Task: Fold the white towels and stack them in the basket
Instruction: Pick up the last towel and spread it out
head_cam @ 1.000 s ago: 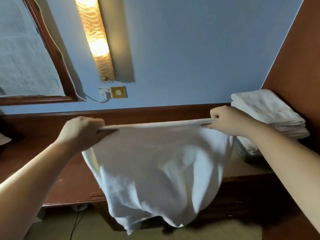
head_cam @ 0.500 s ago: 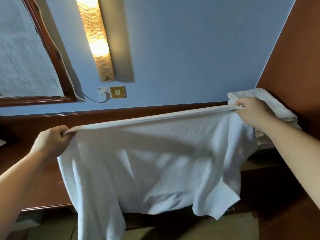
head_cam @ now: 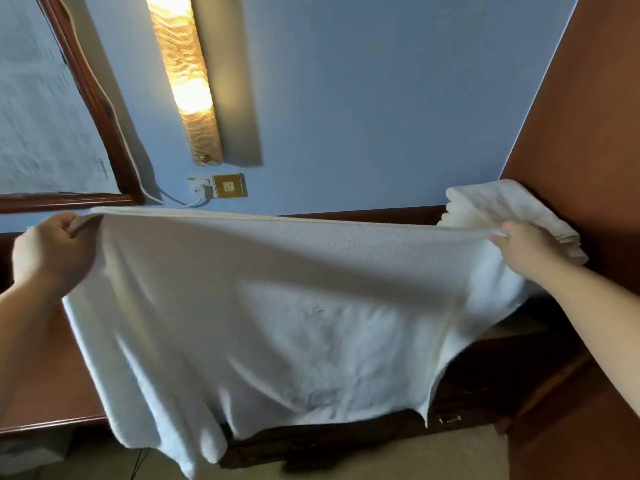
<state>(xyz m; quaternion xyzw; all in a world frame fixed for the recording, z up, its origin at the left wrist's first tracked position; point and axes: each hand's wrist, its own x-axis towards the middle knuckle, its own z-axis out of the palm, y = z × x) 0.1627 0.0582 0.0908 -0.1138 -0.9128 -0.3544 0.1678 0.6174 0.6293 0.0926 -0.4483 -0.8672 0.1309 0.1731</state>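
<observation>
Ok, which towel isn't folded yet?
The towel stretched between the left hand and right hand; the others sit folded in the stack behind the right hand.

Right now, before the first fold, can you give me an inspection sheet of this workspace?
Surface: brown wooden desktop, mostly hidden by the towel.
Job's things: large white terry towel stretched in the air, unfolded; stack of folded white towels at right; basket hidden.
Clutter: nothing seen.
Grips: left hand and right hand each pinch an upper corner.
Cables: white cord runs down the wood-framed mirror to a plug beside the brass wall socket.
Surroundings: blue wall, lit amber wall lamp, brown side panel.
</observation>
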